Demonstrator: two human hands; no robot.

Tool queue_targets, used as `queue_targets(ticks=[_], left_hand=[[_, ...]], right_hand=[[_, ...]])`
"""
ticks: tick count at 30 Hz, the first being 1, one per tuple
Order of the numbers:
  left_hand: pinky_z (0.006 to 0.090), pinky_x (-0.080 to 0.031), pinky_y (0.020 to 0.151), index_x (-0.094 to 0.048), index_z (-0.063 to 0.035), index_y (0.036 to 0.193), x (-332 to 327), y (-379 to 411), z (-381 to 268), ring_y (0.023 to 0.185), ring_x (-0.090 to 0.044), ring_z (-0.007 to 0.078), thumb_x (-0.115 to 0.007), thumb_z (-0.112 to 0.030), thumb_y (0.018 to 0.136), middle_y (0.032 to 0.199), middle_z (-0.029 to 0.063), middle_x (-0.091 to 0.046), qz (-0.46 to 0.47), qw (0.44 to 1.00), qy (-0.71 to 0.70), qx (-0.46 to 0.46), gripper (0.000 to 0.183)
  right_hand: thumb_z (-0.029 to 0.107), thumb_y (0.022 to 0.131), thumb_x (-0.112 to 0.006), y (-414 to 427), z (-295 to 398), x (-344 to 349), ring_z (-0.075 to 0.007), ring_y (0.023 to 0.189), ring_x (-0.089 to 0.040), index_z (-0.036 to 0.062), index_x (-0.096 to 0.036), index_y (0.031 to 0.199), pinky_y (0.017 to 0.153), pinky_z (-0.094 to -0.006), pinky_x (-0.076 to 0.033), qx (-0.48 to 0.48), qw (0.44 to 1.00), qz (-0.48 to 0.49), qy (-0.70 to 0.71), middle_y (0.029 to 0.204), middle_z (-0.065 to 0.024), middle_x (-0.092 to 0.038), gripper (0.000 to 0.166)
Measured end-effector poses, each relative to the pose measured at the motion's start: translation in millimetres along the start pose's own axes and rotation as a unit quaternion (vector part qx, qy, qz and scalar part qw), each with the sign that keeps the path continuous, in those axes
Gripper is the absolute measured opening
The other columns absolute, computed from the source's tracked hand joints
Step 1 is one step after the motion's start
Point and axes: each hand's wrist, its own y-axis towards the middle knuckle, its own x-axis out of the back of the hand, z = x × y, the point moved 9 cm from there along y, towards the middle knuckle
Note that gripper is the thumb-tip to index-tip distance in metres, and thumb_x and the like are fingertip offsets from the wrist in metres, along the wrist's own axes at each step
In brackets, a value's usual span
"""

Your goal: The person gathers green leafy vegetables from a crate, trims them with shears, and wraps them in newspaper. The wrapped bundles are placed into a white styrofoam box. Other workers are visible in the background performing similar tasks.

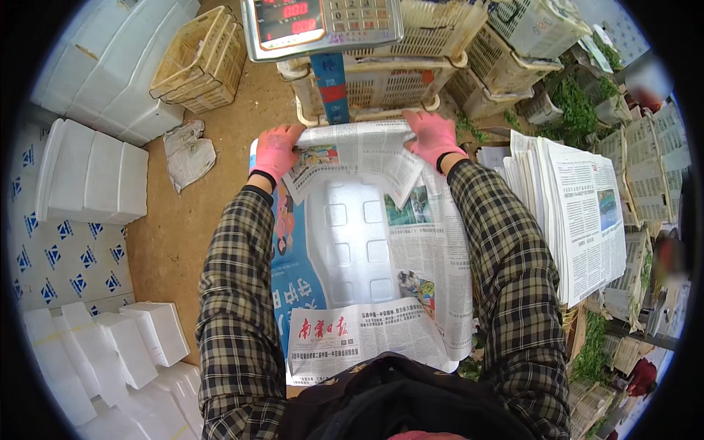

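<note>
Before me stands a white foam box (352, 242) with printed newspaper sheets (434, 258) lining its sides and folded over its rim. My left hand (278, 147), in a pink glove, presses a sheet at the far left corner, its fingers on the paper. At the far right corner my right hand (434, 140), also pink-gloved, grips the edge of the far newspaper sheet (357, 146). The box's bare bottom, with moulded squares, shows in the middle. Another sheet (368, 341) hangs over the near rim, partly hidden by my clothing.
A digital scale (324, 27) on a blue post stands beyond the box. Stacked newspapers (583, 209) lie at the right. Plastic crates (379, 82) and leafy greens (577, 104) are farther off. White foam boxes (93, 170) and a yellowish crate (198, 60) stand at the left.
</note>
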Motion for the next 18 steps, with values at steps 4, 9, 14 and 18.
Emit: queue_targets(ticks=[4,9,14,18], left_hand=[[0.0451,-0.048,0.089,-0.063,-0.0182,0.12,3,5,-2,0.103,-0.061,0.0357,-0.073,-0.015,0.075,0.108,0.0116,-0.066,-0.005,1.0,0.001,-0.017,0.046],[0.0453,-0.048,0.088,-0.063,-0.0191,0.119,-1,-1,-4,0.102,-0.061,0.0358,-0.073,-0.014,0.073,0.106,0.0116,-0.066,-0.013,1.0,0.002,-0.011,0.047],[0.0454,-0.048,0.086,-0.063,-0.0203,0.118,2,2,-3,0.102,-0.064,0.0334,-0.072,-0.012,0.072,0.107,0.0099,-0.067,-0.028,0.999,0.033,-0.009,0.047],[0.0461,-0.049,0.085,-0.064,-0.0205,0.117,0,7,13,0.099,-0.064,0.0339,-0.071,-0.014,0.074,0.105,0.0111,-0.068,-0.036,0.999,0.038,-0.015,0.045]], right_hand=[[0.022,0.078,-0.072,10,-7,-11,-0.0299,0.119,-0.059,0.0174,-0.057,0.128,0.089,-0.0478,-0.048,0.007,0.998,0.044,-0.045,0.124,-0.0074,-0.064,0.053],[0.01,0.077,-0.07,9,-12,-24,-0.0305,0.112,-0.06,0.0161,-0.058,0.125,0.087,-0.0471,-0.049,0.012,0.999,0.003,-0.047,0.117,-0.0094,-0.064,0.05],[0.008,0.08,-0.065,2,-5,-17,-0.0295,0.113,-0.059,0.0171,-0.055,0.128,0.093,-0.046,-0.046,-0.033,0.997,-0.023,-0.061,0.117,-0.0107,-0.063,0.051],[0.021,0.076,-0.073,-67,53,35,-0.0305,0.118,-0.057,0.0091,-0.052,0.133,0.103,-0.0485,-0.041,0.039,0.985,-0.168,-0.002,0.125,-0.0136,-0.061,0.061]])
